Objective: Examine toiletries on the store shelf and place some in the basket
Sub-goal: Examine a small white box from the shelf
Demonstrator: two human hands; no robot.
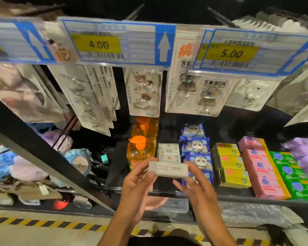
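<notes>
I hold a small white box [168,169] level in the air, just in front of the shelf [238,197]. My left hand [137,185] pinches its left end between thumb and fingers, and my right hand [196,185] pinches its right end. Just beyond sit similar white boxes [168,151], with orange pump bottles [140,150] to their left and blue panda packets [196,150] to their right.

Left hand [138,183], right hand [196,188]: bare forearms [114,226] down to frame edge; dark shape [160,243] between, perhaps garment.

shop | price tags [98,44] on rail | stocked soap shelf [238,197]
</notes>
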